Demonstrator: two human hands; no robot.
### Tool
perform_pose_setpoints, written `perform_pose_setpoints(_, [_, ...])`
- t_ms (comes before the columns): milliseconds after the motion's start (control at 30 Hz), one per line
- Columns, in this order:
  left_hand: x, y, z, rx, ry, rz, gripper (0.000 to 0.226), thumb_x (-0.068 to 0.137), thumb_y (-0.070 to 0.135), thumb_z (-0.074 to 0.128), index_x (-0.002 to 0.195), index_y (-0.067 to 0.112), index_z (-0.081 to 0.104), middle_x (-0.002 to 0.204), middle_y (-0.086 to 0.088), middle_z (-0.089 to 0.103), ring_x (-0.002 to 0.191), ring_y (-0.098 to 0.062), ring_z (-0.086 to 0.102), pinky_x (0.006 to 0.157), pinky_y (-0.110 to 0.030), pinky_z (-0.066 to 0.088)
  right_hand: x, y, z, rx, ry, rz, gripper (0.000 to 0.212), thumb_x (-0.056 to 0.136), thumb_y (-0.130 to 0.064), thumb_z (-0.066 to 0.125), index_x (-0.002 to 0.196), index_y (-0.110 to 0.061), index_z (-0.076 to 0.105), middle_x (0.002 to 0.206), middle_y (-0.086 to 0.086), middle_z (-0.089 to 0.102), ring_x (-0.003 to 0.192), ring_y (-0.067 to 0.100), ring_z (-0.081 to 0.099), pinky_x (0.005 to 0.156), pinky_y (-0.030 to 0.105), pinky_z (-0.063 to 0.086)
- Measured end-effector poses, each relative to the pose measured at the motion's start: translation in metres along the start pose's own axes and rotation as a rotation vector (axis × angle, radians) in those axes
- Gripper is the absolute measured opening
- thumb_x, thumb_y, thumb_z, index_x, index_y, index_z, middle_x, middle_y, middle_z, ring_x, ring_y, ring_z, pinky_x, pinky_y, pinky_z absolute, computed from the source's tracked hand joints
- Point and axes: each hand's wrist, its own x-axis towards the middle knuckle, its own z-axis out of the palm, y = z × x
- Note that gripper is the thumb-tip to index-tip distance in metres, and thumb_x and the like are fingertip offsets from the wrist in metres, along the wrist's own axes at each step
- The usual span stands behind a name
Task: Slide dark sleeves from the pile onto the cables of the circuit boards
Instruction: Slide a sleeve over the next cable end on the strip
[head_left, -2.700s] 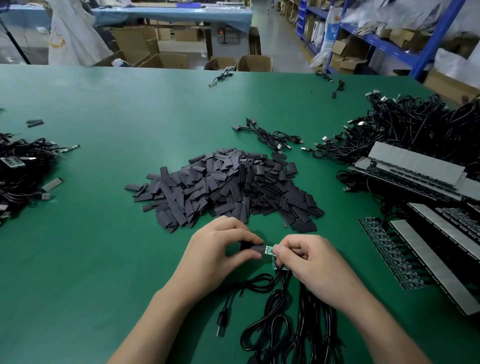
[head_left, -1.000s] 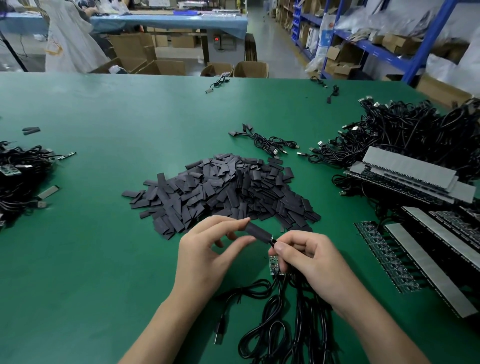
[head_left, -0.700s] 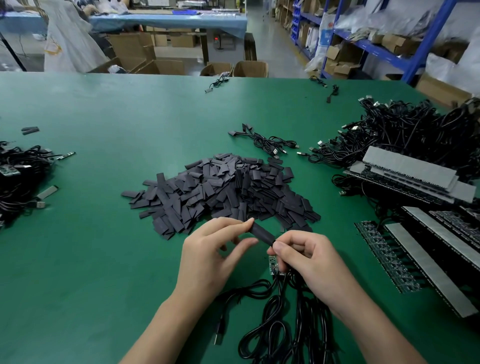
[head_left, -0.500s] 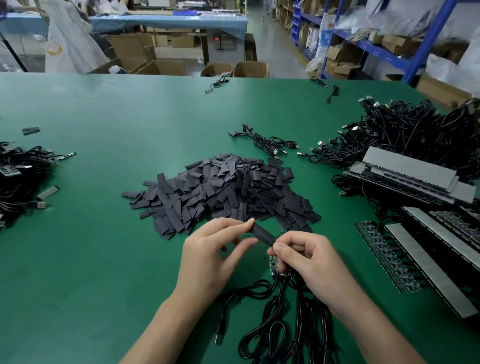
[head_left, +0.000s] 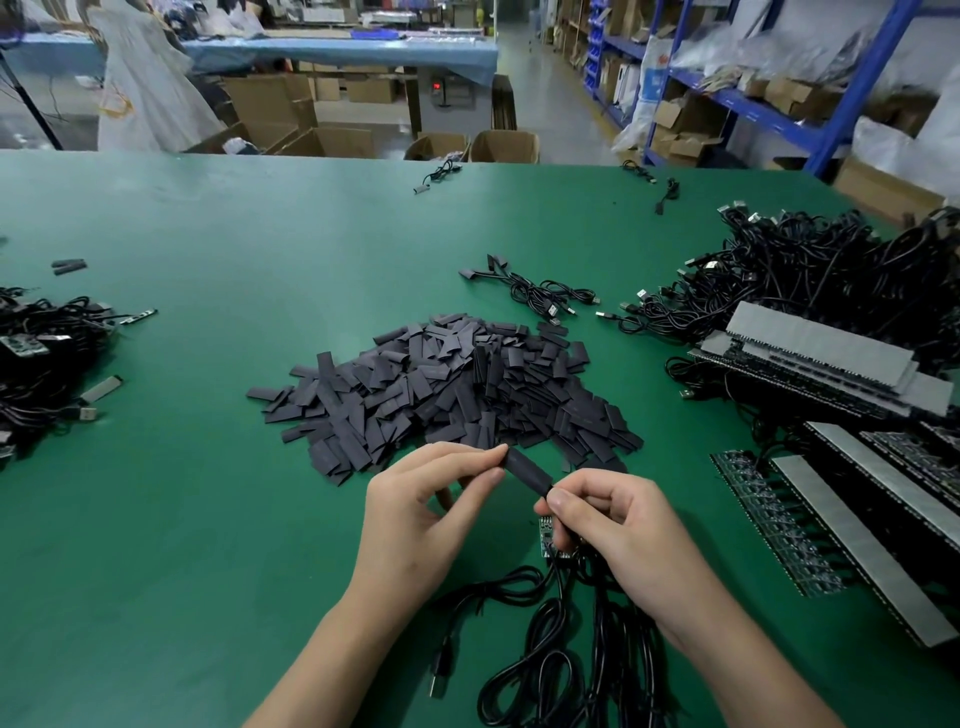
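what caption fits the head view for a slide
Left hand pinches a dark sleeve whose other end meets the right hand gripping cables, near the sleeve pile.

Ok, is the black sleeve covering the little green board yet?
Not yet. The left hand and right hand pinch the sleeve, and the circuit board just below it shows bare green.

Bench (head_left: 260, 234) top: matt green, smooth. Sleeves (head_left: 457, 384): dk grey, matt, thin plastic/rubber look. Cables (head_left: 524, 675): black w/ slight sheen. USB plug (head_left: 438, 687) tip: bare metal. Boxes (head_left: 504, 145): plain brown cardboard. Rack (head_left: 857, 83): blue painted metal.
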Motion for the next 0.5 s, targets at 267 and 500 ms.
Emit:
perform_pose_setpoints(267, [0.001,0.006,-0.002,-0.142,-0.037,-0.101,0.009,0.09,0.024,0.078,0.098,0.025,0.082,0.086,0.007,0.077,0.08,-0.013,0.074,0.069,-0.023,0.055,-0.001,0.001,-0.001,-0.044,0.006,-0.016,0.019,0.09,-0.042,0.063,0.084,-0.031,0.077,0.071,0.001,0.073,0.071,0.01,0.069,0.073,0.02,0.053])
perform_pose_setpoints(500, [0.005,0.011,-0.003,-0.665,-0.119,-0.459,0.006,0.082,0.014,0.08,0.086,0.013,0.075,0.082,-0.019,0.076,0.075,-0.024,0.076,0.065,-0.024,0.056,-0.005,-0.004,-0.004,-0.319,0.001,-0.096,0.012,0.095,-0.041,0.068,0.086,-0.04,0.074,0.086,-0.014,0.076,0.082,0.004,0.07,0.077,0.022,0.053])
